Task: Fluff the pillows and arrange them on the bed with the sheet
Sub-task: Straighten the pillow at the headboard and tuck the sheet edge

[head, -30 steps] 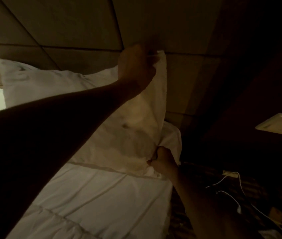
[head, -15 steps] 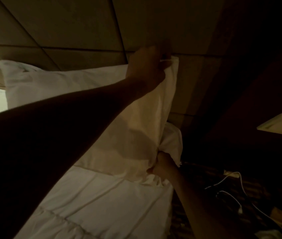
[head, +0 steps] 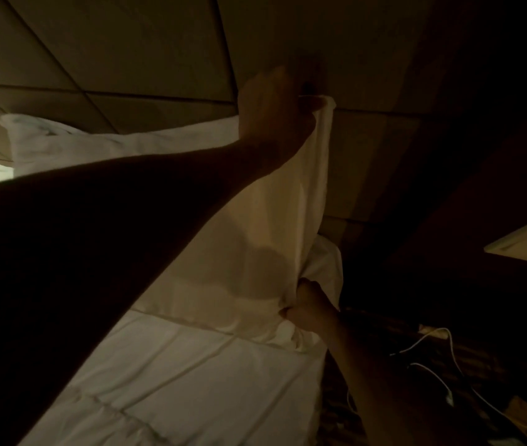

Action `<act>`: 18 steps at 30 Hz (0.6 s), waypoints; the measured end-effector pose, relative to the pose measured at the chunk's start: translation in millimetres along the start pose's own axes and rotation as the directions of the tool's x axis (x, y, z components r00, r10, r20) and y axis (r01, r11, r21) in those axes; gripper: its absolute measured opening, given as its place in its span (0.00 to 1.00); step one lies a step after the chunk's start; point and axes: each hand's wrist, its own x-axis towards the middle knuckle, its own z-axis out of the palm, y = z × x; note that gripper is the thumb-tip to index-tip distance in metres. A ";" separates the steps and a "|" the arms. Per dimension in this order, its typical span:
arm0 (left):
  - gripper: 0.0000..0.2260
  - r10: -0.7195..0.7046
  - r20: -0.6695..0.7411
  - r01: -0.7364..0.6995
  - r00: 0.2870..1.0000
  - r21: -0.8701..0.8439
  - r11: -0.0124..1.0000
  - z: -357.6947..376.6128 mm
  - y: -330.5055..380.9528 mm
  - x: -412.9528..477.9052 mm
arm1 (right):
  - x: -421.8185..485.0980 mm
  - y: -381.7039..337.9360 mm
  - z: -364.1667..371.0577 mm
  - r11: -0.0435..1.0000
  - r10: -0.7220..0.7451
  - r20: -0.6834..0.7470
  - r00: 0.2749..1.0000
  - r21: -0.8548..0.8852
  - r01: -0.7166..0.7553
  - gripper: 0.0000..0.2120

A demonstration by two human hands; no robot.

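I had the pillow [head: 265,226] standing on its long edge against the headboard [head: 146,49], stretched between my two hands. My left hand [head: 275,114] was closed on its top corner, fingers pinched shut over the fabric up by the headboard panels. My right hand [head: 309,309] was a fist around the bottom corner, low and nearer to me than the left, just above the edge of the bed [head: 191,381]. Between the two grips the case hung fairly smooth, with creases bunched right at my right hand.

Behind my left forearm, farther from me along the headboard, a second pillow [head: 101,144] was propped upright. Below my right hand the white sheet [head: 172,375] lay spread over the mattress, with folds running across it but no big rumples that I could see.

Beyond my right hand, off the side of the bed, white cables [head: 429,341] trailed over something dark, and a pale tray [head: 523,244] sat further out in the gloom.

By my reckoning I was mid-way: one pillow looked placed, and this one was being shaken out and needed to be set down beside it. Whether more pillows waited, I could not tell.
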 end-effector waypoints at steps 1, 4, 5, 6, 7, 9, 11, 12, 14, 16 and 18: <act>0.08 0.014 0.013 -0.014 1.000 -0.006 1.000 2.0 1.3 -2.1 | -2.1 0.4 4.7 1.000 -0.003 0.008 1.000 -0.016 0.003 0.31; 0.07 0.057 0.092 -0.058 0.994 0.010 0.998 11.7 5.8 -9.0 | -6.7 0.8 12.9 0.998 0.007 0.042 0.999 -0.066 -0.004 0.33; 0.07 0.056 0.096 -0.057 0.994 0.008 0.998 13.8 5.8 -9.8 | -5.7 0.9 11.7 0.998 0.019 0.055 0.998 -0.060 -0.015 0.34; 0.07 0.046 0.091 -0.046 0.995 -0.005 0.999 14.8 4.8 -10.0 | -4.3 0.3 9.7 0.998 0.023 0.076 0.997 -0.057 -0.019 0.35; 0.07 0.035 0.084 -0.034 0.996 -0.017 0.999 15.6 3.7 -9.6 | -3.1 -0.2 7.1 0.998 0.025 0.098 0.995 -0.063 -0.019 0.36; 0.06 0.033 0.092 -0.032 0.995 -0.012 0.999 16.8 3.4 -8.4 | -1.9 -2.5 2.2 0.995 0.035 0.131 0.991 -0.096 -0.023 0.39; 0.06 0.056 0.115 -0.055 0.992 -0.008 0.998 16.8 3.8 -7.8 | -3.1 -5.2 -4.0 0.993 0.046 0.158 0.986 -0.112 -0.028 0.41; 0.06 0.071 0.130 -0.071 0.989 -0.006 0.997 15.8 3.9 -7.8 | -4.0 -5.9 -7.2 0.995 0.051 0.167 0.985 -0.098 -0.035 0.42; 0.06 0.101 0.155 -0.102 0.983 -0.003 0.995 13.0 1.6 -7.4 | -4.9 -6.6 -16.7 0.997 0.051 0.158 0.986 0.050 -0.060 0.48; 0.06 0.114 0.167 -0.115 0.979 -0.010 0.993 11.7 -2.2 -7.3 | -3.9 -11.0 -31.4 0.963 0.034 0.133 0.991 0.261 -0.068 0.49; 0.06 0.115 0.182 -0.110 0.977 -0.034 0.993 11.7 -4.2 -8.2 | 1.7 -14.8 -45.0 0.945 0.035 0.099 0.994 0.320 -0.065 0.42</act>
